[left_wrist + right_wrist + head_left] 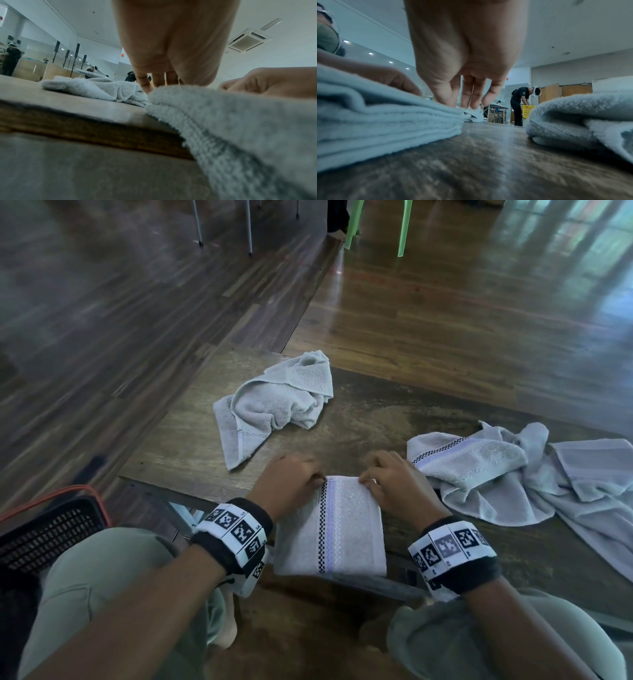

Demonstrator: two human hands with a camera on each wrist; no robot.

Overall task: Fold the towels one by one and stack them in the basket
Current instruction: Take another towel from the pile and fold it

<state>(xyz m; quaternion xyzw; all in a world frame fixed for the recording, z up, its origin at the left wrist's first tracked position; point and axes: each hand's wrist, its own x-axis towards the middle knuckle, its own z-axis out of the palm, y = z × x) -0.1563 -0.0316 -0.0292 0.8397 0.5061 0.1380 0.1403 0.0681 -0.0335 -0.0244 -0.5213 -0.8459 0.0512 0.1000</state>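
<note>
A folded grey towel (337, 525) with a checked and lilac stripe lies at the near edge of the low wooden table (370, 412), its near end hanging over the edge. My left hand (294, 474) pinches its far left corner and my right hand (387, 477) pinches its far right corner. In the right wrist view the towel (385, 121) shows as several stacked layers, with my right hand (462, 105) pinching the top layers at the corner. The left wrist view shows the left hand (154, 83) at the towel's (231, 121) far edge. A black basket (44, 532) with an orange rim stands on the floor at my left.
One crumpled grey towel (274, 402) lies in the middle of the table. Two more loose towels (513, 474) lie in a heap at the right. My knees are under the table's near edge. Green chair legs (376, 224) stand on the floor beyond.
</note>
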